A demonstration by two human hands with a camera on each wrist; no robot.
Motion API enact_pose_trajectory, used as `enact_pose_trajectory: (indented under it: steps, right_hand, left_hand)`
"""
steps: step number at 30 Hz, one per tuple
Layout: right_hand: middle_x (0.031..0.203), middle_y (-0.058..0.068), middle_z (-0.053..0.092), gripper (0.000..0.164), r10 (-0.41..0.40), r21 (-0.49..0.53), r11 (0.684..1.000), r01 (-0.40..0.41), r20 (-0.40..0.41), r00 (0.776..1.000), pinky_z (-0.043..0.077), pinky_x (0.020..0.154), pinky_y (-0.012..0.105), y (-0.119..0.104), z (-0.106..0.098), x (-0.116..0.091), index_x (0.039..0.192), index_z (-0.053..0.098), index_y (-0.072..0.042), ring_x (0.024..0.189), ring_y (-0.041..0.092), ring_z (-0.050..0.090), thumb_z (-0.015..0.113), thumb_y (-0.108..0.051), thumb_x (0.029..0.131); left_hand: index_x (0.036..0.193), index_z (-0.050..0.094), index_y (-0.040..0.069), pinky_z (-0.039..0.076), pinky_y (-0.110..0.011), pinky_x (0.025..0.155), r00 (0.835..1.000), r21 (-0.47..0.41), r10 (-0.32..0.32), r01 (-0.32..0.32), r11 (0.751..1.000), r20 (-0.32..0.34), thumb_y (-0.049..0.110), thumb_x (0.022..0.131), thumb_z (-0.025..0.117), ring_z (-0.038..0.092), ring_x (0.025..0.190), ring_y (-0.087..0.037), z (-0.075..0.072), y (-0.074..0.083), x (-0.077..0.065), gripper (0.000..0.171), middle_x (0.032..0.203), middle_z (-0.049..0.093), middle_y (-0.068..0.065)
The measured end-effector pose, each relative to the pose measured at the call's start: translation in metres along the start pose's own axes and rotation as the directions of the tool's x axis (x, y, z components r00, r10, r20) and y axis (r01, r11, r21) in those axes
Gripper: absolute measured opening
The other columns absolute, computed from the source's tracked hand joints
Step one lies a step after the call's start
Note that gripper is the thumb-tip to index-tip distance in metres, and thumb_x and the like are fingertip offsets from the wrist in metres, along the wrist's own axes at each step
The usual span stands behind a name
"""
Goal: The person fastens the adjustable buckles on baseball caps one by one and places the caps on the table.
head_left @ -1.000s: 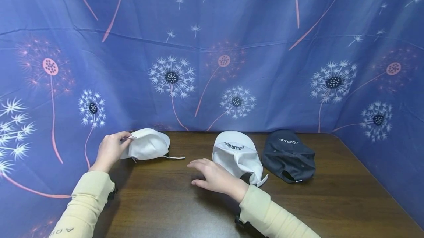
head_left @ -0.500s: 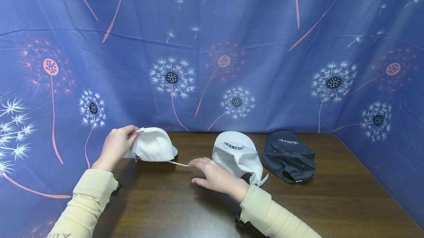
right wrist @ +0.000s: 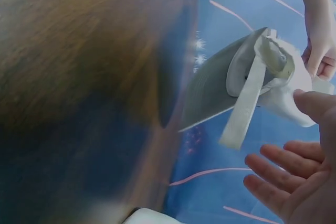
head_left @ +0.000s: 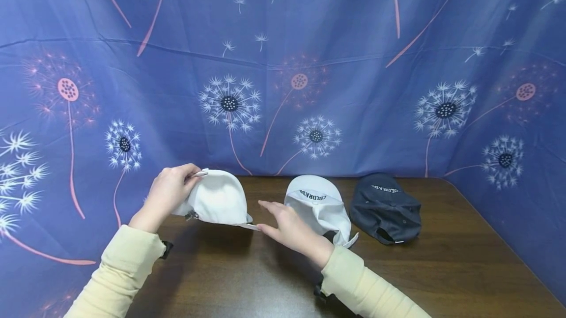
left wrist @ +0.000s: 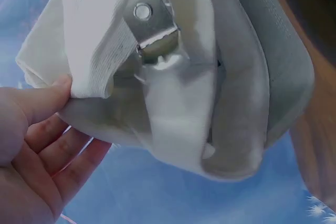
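My left hand (head_left: 170, 191) pinches the edge of a white baseball cap (head_left: 221, 197) and holds it tilted above the table at the left. In the left wrist view, the thumb and fingers grip the fabric near a metal buckle (left wrist: 149, 22) on the cap's back strap. The strap's loose tail (right wrist: 244, 106) hangs free in the right wrist view, with the brim (right wrist: 212, 90) behind it. My right hand (head_left: 294, 227), fingers extended and thumb apart, is close to the tail's end; whether they touch I cannot tell.
A second white cap (head_left: 311, 205) lettered COLORADO lies just beyond my right hand. Beside it on the right lies a dark COLORADO cap (head_left: 386, 210). The brown wooden table (head_left: 464, 259) ends at a blue dandelion-print cloth (head_left: 376, 111) behind and at the sides.
My left hand has lifted the white cap and carried it to the right, toward my right hand. My right hand has shifted only slightly. The other two caps have stayed put.
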State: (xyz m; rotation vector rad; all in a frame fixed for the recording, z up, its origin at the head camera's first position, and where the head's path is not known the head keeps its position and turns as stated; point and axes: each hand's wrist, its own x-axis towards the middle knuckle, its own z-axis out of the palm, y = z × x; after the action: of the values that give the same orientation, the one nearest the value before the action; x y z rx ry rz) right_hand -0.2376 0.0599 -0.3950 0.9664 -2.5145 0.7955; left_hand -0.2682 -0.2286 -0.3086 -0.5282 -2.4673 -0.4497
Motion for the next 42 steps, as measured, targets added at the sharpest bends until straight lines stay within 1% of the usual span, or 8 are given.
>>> enact_pose_trajectory:
  steps: [4, 8, 12, 19, 24, 28, 33, 42]
  right_hand:
    - [0.119, 0.009, 0.065, 0.055, 0.062, 0.078, 0.995, -0.059, -0.041, 0.997, 0.048, 0.094, 0.037, -0.003, -0.007, 0.003, 0.131, 0.054, -0.004, 0.111, 0.022, 0.060, 0.068, -0.034, 0.086]
    - [0.124, 0.004, 0.063, 0.058, 0.108, 0.074, 0.992, -0.106, -0.036, 0.993, 0.046, 0.096, 0.036, -0.009, -0.020, 0.005, 0.133, 0.053, -0.010, 0.115, 0.020, 0.058, 0.065, -0.043, 0.087]
    - [0.127, 0.003, 0.060, 0.059, 0.123, 0.087, 0.989, -0.120, -0.030, 0.992, 0.046, 0.095, 0.035, -0.014, -0.031, 0.004, 0.134, 0.052, -0.011, 0.115, 0.018, 0.057, 0.065, -0.043, 0.087]
    - [0.097, 0.002, 0.069, 0.043, 0.122, 0.304, 0.948, -0.097, -0.064, 0.990, 0.054, 0.072, 0.023, -0.021, -0.044, 0.003, 0.121, 0.060, -0.006, 0.083, 0.011, 0.066, 0.070, -0.026, 0.085]
    - [0.090, 0.002, 0.070, 0.033, 0.125, 0.351, 0.934, -0.070, -0.136, 0.983, 0.055, 0.067, 0.023, -0.025, -0.054, -0.003, 0.110, 0.065, -0.006, 0.076, 0.009, 0.066, 0.074, -0.022, 0.082]
    - [0.088, 0.002, 0.071, 0.030, 0.138, 0.371, 0.926, -0.068, -0.165, 0.977, 0.055, 0.063, 0.023, -0.026, -0.064, -0.008, 0.105, 0.067, -0.008, 0.075, 0.007, 0.067, 0.075, -0.023, 0.081]
    - [0.084, 0.000, 0.071, 0.024, 0.168, 0.396, 0.914, -0.086, -0.177, 0.970, 0.055, 0.064, 0.026, -0.024, -0.075, -0.016, 0.101, 0.070, -0.010, 0.073, 0.007, 0.066, 0.076, -0.021, 0.080]
    - [0.079, 0.001, 0.072, 0.023, 0.247, 0.401, 0.899, -0.176, -0.133, 0.960, 0.053, 0.059, 0.024, -0.009, -0.090, -0.028, 0.098, 0.071, -0.009, 0.066, 0.006, 0.066, 0.075, -0.024, 0.080]
  left_hand:
    - [0.086, 0.070, 0.011, 0.046, -0.043, 0.055, 0.999, -0.020, 0.048, -0.049, 0.999, -0.018, 0.012, 0.082, 0.072, 0.059, 0.058, -0.022, -0.002, 0.014, 0.002, 0.005, 0.074, 0.070, -0.006]
    - [0.087, 0.070, 0.010, 0.043, -0.039, 0.054, 0.997, -0.035, 0.074, -0.075, 0.997, -0.035, 0.010, 0.081, 0.072, 0.056, 0.056, -0.019, -0.005, 0.028, 0.003, 0.006, 0.075, 0.070, -0.005]
    - [0.087, 0.070, 0.011, 0.036, -0.030, 0.049, 0.995, -0.046, 0.088, -0.090, 0.995, -0.041, 0.012, 0.081, 0.073, 0.046, 0.051, -0.013, -0.009, 0.042, 0.002, 0.006, 0.072, 0.069, -0.002]
    - [0.086, 0.069, 0.013, 0.033, -0.025, 0.047, 0.995, -0.107, 0.093, -0.096, 0.990, -0.028, 0.012, 0.081, 0.073, 0.042, 0.050, -0.009, -0.012, 0.064, 0.000, 0.007, 0.073, 0.069, 0.001]
    - [0.086, 0.069, 0.014, 0.036, -0.025, 0.050, 0.995, -0.165, 0.100, -0.101, 0.981, -0.015, 0.010, 0.081, 0.074, 0.046, 0.053, -0.008, -0.014, 0.076, -0.003, 0.008, 0.075, 0.070, 0.003]
    - [0.086, 0.070, 0.014, 0.042, -0.025, 0.054, 0.996, -0.233, 0.091, -0.090, 0.968, -0.008, 0.008, 0.081, 0.073, 0.051, 0.058, -0.006, -0.017, 0.083, -0.003, 0.008, 0.074, 0.069, 0.005]
    - [0.086, 0.072, 0.013, 0.047, -0.024, 0.059, 0.997, -0.325, 0.045, -0.024, 0.945, 0.057, 0.010, 0.081, 0.073, 0.057, 0.061, -0.004, -0.015, 0.092, -0.001, 0.006, 0.073, 0.068, 0.006]
    - [0.086, 0.071, 0.012, 0.046, -0.022, 0.052, 0.986, -0.409, 0.024, 0.047, 0.911, 0.166, 0.014, 0.082, 0.073, 0.056, 0.057, -0.004, -0.008, 0.109, 0.002, 0.005, 0.071, 0.066, 0.006]
